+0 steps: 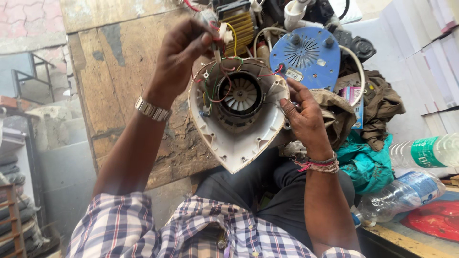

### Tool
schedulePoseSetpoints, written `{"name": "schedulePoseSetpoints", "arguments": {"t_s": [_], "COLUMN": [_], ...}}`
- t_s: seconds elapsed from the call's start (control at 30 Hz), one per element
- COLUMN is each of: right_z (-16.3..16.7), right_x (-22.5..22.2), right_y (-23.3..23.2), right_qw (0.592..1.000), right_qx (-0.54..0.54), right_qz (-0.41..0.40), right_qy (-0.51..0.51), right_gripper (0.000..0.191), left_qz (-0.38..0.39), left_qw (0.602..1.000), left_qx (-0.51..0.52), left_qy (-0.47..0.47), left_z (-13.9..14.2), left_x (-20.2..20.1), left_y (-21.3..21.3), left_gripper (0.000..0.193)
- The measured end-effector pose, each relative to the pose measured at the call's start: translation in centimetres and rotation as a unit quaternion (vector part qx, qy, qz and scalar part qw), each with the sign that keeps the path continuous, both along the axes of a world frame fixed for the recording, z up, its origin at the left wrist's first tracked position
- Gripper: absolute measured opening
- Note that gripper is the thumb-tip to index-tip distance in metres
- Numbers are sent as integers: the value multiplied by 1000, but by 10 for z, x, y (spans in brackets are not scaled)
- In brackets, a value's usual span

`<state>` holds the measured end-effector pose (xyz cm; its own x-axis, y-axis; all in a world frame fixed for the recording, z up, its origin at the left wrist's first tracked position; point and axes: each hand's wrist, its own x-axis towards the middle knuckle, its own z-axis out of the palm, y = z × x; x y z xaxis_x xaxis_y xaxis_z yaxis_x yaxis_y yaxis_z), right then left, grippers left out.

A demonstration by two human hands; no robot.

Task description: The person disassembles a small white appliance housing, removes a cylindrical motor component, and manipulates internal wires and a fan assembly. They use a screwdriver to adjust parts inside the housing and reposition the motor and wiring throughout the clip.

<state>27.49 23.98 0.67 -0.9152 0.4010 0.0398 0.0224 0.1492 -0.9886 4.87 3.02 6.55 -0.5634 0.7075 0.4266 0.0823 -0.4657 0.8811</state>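
I see my right hand (pixel 306 117) gripping the right rim of a white heart-shaped housing (pixel 236 143), thumb on the inner edge and the other fingers wrapped behind it, out of sight. The housing is held up over my lap, in front of the wooden bench (pixel 119 81), open side toward me, point down. In its middle sits a round black ring around a white fan wheel (pixel 240 95); I can only see the blades through the opening, the rest is sunk inside.

My left hand (pixel 179 57) is raised above the housing's top edge, fingers pinched together on a small white part (pixel 221 34) with coloured wires (pixel 215 79) running from it down into the shell. What the part is exactly I cannot make out; my fingertips cover much of it. A metal watch (pixel 152 110) sits on that wrist, threads (pixel 318 165) on the other.

Behind the housing the bench is piled up. A blue round cover (pixel 306 55) with a slotted grille is partly hidden by the housing rim. Above it, a coil block with yellow windings (pixel 239 24) is cut off by the top edge, and the dark parts around it blur into one tangle. A brown cloth (pixel 377 102) and a teal cloth (pixel 366 162) lie to the right, with a small box (pixel 355 98) half buried between them. Two plastic bottles (pixel 406 188) lie at the right, the upper one cut off by the frame edge, next to a red object (pixel 435 220) I cannot identify.
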Motion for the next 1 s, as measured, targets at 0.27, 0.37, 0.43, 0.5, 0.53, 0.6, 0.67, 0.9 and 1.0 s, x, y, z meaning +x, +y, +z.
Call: {"name": "schedulePoseSetpoints", "arguments": {"t_s": [0.27, 0.37, 0.43, 0.5, 0.53, 0.6, 0.67, 0.9, 1.0], "right_z": [59, 67, 67, 63, 61, 60, 60, 56, 53], "right_x": [-43, -58, -63, -61, -59, -55, -51, -48, -48], "right_y": [2, -2, -7, -14, -17, -19, -21, -27, -26], "right_qw": [918, 928, 945, 970, 967, 955, 937, 955, 953], "right_qx": [336, 271, 211, 142, 149, 175, 242, 167, 171], "right_qz": [36, 130, 144, 117, 109, 92, 57, 87, 115], "right_qy": [205, 220, 203, 159, 177, 220, 245, 228, 223], "right_gripper": [44, 47, 48, 47, 45, 39, 38, 50, 54], "left_qz": [-120, -165, -109, -38, 3, 55, 78, 146, 162], "left_qw": [992, 982, 982, 972, 963, 947, 943, 939, 912], "left_qx": [27, 36, -7, -46, -62, -93, -134, -148, -168], "left_qy": [5, 81, 152, 225, 263, 302, 294, 275, 337], "left_z": [-9, -8, -8, -7, -6, -1, 4, 21, 25], "left_x": [14, 19, 21, 24, 27, 31, 41, 54, 51], "left_y": [7, 11, 7, 5, 4, 7, 2, 8, 2], "left_gripper": [10, 14, 11, 9, 8, 11, 19, 15, 15]}}
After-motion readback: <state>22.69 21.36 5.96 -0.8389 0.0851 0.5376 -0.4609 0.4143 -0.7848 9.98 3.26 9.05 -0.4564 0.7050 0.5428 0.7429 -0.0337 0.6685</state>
